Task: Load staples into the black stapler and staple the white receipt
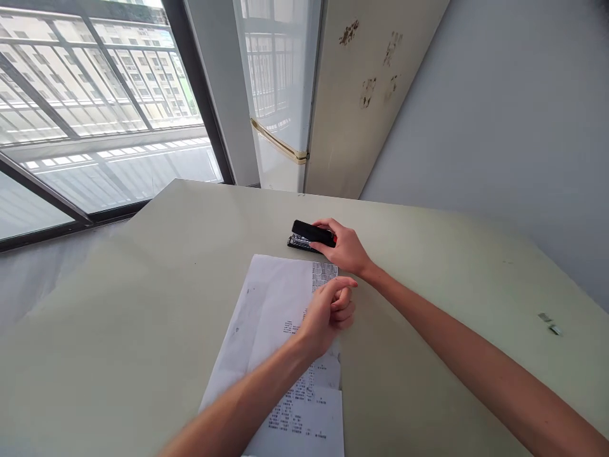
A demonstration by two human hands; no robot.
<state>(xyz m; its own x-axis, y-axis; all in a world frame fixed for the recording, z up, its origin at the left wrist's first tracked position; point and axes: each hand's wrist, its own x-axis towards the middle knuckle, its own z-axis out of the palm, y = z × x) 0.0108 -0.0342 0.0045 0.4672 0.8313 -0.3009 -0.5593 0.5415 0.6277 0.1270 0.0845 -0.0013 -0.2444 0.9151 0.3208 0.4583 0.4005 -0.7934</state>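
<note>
A black stapler (309,236) lies on the table beyond the top edge of the papers. My right hand (345,247) grips its rear end, thumb on the near side and fingers over the far side. Its front end points left, and a gap shows between the top arm and the base. Printed white papers (266,304) lie in front of me, with dense text at their upper right corner. Over their right edge is my left hand (333,311), its fingers curled in and nothing visible in them. Whether it touches the sheets I cannot tell.
The pale table (157,304) extends around the papers. Two small bits (554,329) lie at its right side. Behind the far edge stands a fridge (280,95) with a gold handle. A glass window (95,89) is at the left, a plain wall (499,127) at the right.
</note>
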